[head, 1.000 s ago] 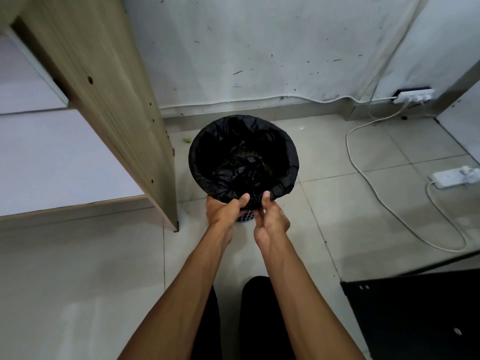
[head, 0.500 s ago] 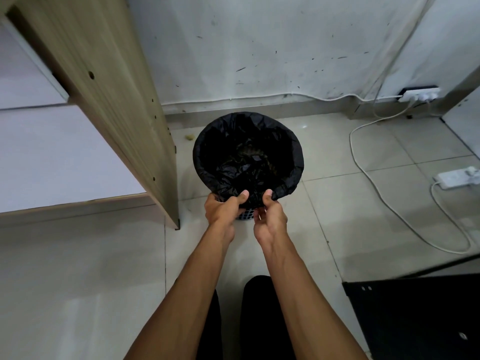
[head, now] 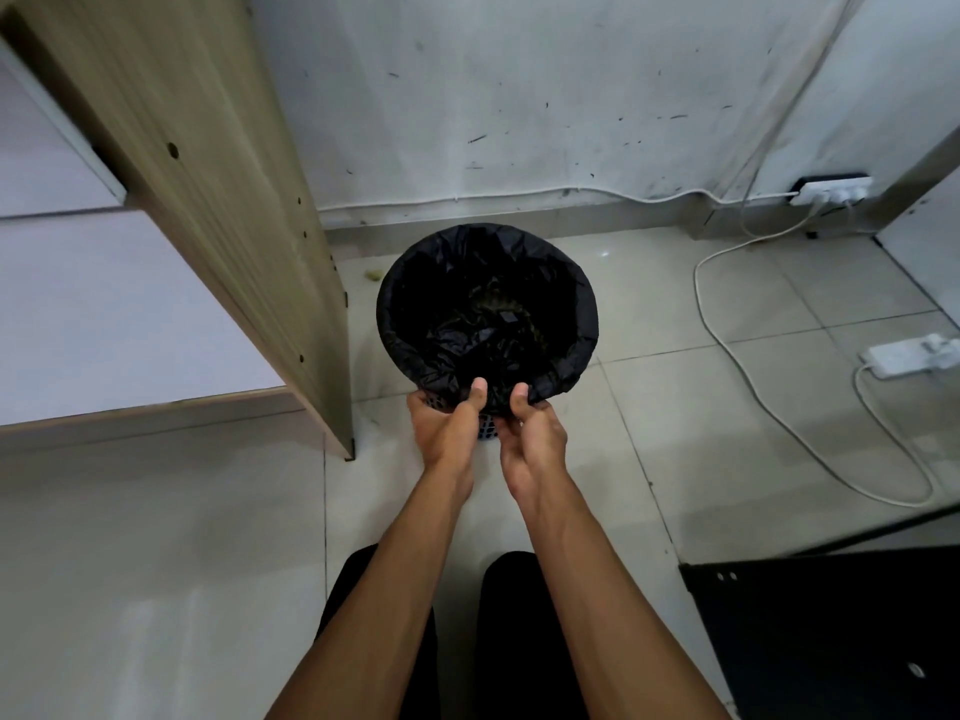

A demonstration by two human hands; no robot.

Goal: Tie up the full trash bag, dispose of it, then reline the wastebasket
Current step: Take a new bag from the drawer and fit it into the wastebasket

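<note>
both hands had crept a little higher on the near rim of the round mesh wastebasket [head: 487, 433]. the left hand [head: 448, 428] and right hand [head: 534, 433] pinched the crinkled black plastic trash bag [head: 582, 324] folded over it, on the tiled floor beside the wooden panel [head: 218, 200]; peeling it free looked about to begin.

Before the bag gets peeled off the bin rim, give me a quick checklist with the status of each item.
1. Left hand grips the bag at the near rim: ok.
2. Right hand grips the same edge beside it: ok.
3. Bag folded over the whole rim: ok.
4. Bin upright on the floor: ok.
5. Cable lies clear of the bin: ok.
6. How full the bag is: cannot tell, inside too dark.
</note>
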